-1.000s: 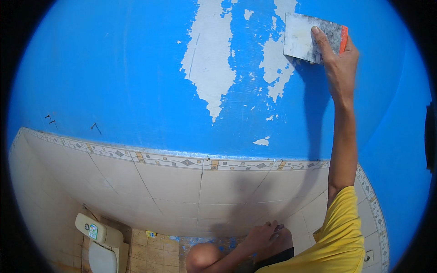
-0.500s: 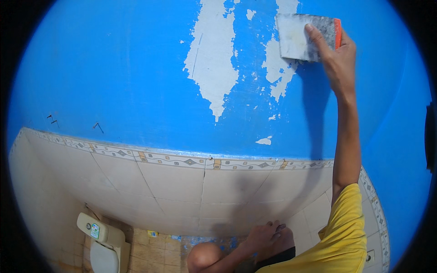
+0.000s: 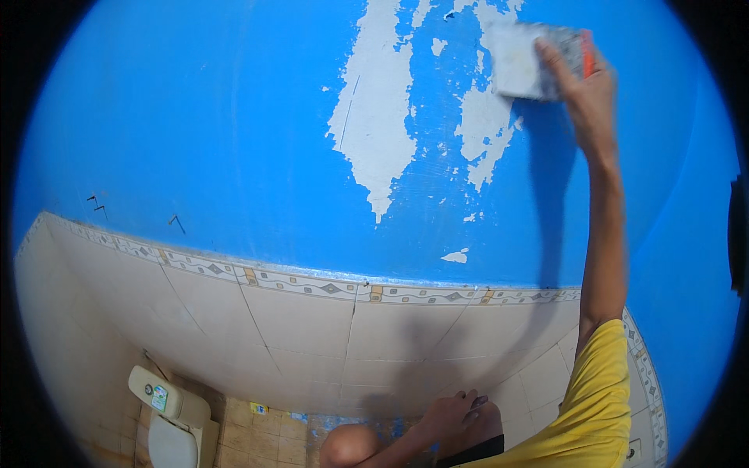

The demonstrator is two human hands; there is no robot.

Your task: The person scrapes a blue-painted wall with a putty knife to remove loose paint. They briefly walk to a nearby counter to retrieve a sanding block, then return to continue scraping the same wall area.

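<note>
The wide scraper (image 3: 524, 69), grey blade with an orange grip, sits flat against the blue wall (image 3: 195, 140) high on the right, over a patch of bare white plaster (image 3: 484, 125). The right hand (image 3: 585, 86) grips it, fingers spread along the blade. A larger peeled patch (image 3: 381, 117) lies to its left. Lower down, the left hand (image 3: 449, 413) rests on a bent knee (image 3: 347, 446), fingers loosely curled, holding nothing I can make out. A patterned tile border (image 3: 312, 285) runs below the paint, and a toilet (image 3: 168, 421) stands far left.

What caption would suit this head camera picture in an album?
Right hand presses a wide scraper to a peeling blue wall; left hand rests on a bent knee.
</note>
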